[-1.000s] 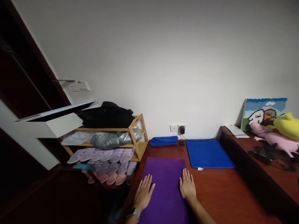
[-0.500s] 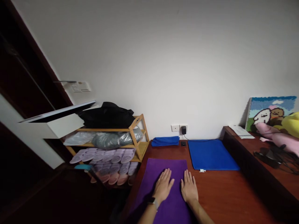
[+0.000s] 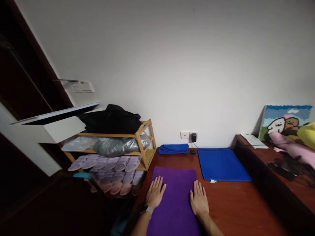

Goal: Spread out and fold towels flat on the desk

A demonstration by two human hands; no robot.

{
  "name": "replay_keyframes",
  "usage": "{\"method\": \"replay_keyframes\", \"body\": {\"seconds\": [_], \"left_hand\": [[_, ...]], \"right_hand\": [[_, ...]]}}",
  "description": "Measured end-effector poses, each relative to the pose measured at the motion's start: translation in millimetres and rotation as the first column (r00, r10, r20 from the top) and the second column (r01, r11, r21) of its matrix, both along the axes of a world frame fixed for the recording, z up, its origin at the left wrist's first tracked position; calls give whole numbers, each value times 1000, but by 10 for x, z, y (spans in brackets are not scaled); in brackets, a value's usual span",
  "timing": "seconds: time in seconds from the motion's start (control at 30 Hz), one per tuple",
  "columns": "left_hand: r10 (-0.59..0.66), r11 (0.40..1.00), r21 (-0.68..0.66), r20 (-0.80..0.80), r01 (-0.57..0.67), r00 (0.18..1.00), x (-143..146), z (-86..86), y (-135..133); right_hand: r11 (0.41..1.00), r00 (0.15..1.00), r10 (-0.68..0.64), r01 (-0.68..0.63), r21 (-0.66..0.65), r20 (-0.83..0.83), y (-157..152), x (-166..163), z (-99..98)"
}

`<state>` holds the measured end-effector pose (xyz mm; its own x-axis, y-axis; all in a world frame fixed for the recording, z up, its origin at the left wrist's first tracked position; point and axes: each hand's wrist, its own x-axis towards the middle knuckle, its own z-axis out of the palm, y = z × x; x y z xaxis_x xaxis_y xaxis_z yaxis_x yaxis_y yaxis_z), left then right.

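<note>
A black bag (image 3: 110, 121) tops the rack (image 3: 149, 156); slippers (image 3: 112, 163) sit below.

Left hand (image 3: 154, 194) has moved back leftward across the purple cloth (image 3: 176, 200).

No text can be read, including on the white tag (image 3: 213, 181).

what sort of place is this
Likely a room in someone's home, though a dormitory is possible: rows of slippers sit on a wooden rack, a pink plush toy lies at the right, and a colourful picture stands behind it.
</note>
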<state>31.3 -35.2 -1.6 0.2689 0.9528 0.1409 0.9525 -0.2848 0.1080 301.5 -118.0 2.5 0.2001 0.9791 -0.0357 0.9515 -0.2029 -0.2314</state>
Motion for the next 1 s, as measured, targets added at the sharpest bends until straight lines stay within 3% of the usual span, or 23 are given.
{"method": "replay_keyframes", "body": {"seconds": [0.13, 0.27, 0.53, 0.8, 0.9, 1.0], "left_hand": [[-13, 999, 39, -7, 13, 1000, -209, -47, 4], [-19, 999, 43, 7, 19, 1000, -162, -51, -11], [-15, 999, 48, -1, 15, 1000, -169, -54, -4], [-20, 999, 50, -27, 21, 999, -196, -30, -16], [-40, 997, 59, -21, 41, 999, -43, 53, -24], [-139, 989, 55, 14, 138, 990, 385, 137, -12]], "right_hand": [[1000, 1000, -7, 7, -7, 0, 10, -11, -40], [1000, 1000, -17, 17, -16, -9, 115, -38, -25], [1000, 999, 9, -10, -8, -37, 625, 31, 125], [999, 1000, -8, 9, 37, -24, 671, 61, 16], [998, 999, -6, 8, 58, -40, 676, 56, -12], [997, 998, -7, 11, 77, -56, 687, 65, -38]]}}
